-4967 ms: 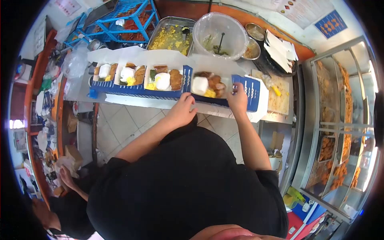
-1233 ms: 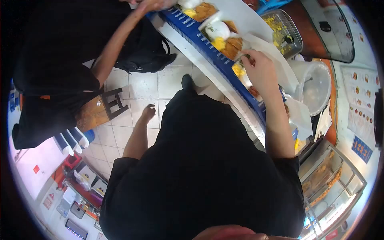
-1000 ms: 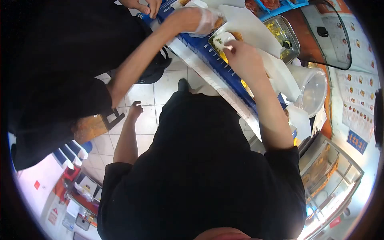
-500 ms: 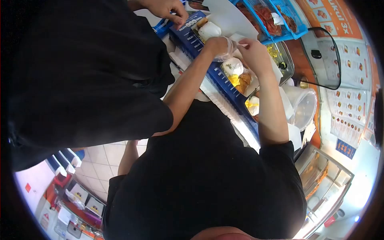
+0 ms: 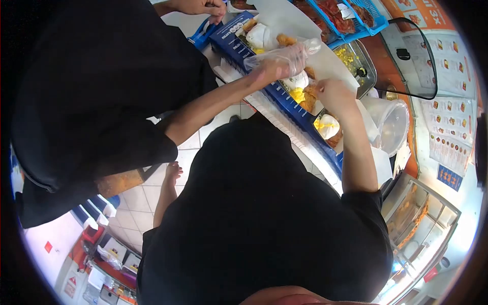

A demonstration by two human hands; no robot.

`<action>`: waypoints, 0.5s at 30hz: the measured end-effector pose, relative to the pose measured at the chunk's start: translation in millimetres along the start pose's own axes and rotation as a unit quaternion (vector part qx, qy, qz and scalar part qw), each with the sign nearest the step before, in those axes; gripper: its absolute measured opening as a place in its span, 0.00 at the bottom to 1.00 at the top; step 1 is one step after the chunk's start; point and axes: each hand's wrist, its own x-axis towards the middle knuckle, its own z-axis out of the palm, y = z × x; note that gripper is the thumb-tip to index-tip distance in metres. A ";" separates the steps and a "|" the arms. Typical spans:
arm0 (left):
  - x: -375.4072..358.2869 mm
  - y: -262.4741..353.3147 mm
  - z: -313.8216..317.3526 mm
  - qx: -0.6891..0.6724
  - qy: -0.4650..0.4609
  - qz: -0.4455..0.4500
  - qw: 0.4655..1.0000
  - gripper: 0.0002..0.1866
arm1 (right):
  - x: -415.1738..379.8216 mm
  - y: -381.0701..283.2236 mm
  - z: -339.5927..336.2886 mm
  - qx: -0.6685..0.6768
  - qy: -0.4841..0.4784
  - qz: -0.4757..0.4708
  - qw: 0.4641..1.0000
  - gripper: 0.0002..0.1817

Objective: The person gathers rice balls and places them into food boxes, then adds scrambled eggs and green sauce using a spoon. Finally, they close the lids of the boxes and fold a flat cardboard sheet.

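Far L, well apart from yr R hand, you've a co-worker's black shirt (image 5: 91,101); under it, a wooden stool (image 5: 119,183), L of yr L hand (image 5: 175,174). That L hand hangs low above the tiled floor (image 5: 189,152), fingers loosely apart. Above it, at top of view, the co-worker's bare hand (image 5: 201,6), near the first blue box (image 5: 230,33), its end panel reading "KATSU" in white caps. Next R, the co-worker's hand in a clear glove (image 5: 287,62), reaching across the box row just L of yr R hand. Then the box nearest yr grip: white mound (image 5: 296,81), yellow filling (image 5: 297,94), breaded cutlet (image 5: 308,98). Yr R hand (image 5: 338,95) has its fingertips drawn in narrow at the cutlet's edge, by the white lid; can't tell if they hold anything. Beyond it, blue basket (image 5: 367,31) & metal tray (image 5: 373,79); R of yr wrist, a clear tub (image 5: 389,119). Up R of grip, orange poster (image 5: 424,12) shows "3x"; menu sheets (image 5: 447,112), print too small to read.
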 end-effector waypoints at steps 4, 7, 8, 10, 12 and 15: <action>19.4 -3.7 -9.3 0.124 -0.029 0.039 0.991 0.20 | -1.2 10.2 32.6 0.013 0.017 0.050 0.999 0.12; 28.5 -0.2 -16.3 0.097 -0.038 0.061 0.993 0.18 | -1.0 8.5 48.2 -0.036 0.096 0.009 0.995 0.11; 34.6 -3.2 -19.7 0.035 -0.043 0.060 0.997 0.17 | 0.8 9.3 55.7 -0.029 0.101 0.011 0.994 0.11; 11.1 27.3 -17.0 -0.027 -0.004 -0.016 0.999 0.17 | 7.6 11.3 66.3 -0.060 0.126 0.003 0.990 0.11; -3.9 43.9 -21.1 0.006 0.007 -0.001 1.000 0.18 | 9.1 6.5 63.5 -0.056 0.099 0.013 0.993 0.11; 49.9 7.5 -38.5 -0.107 -0.060 -0.034 0.992 0.18 | 14.7 8.4 70.6 -0.059 0.069 0.014 0.996 0.11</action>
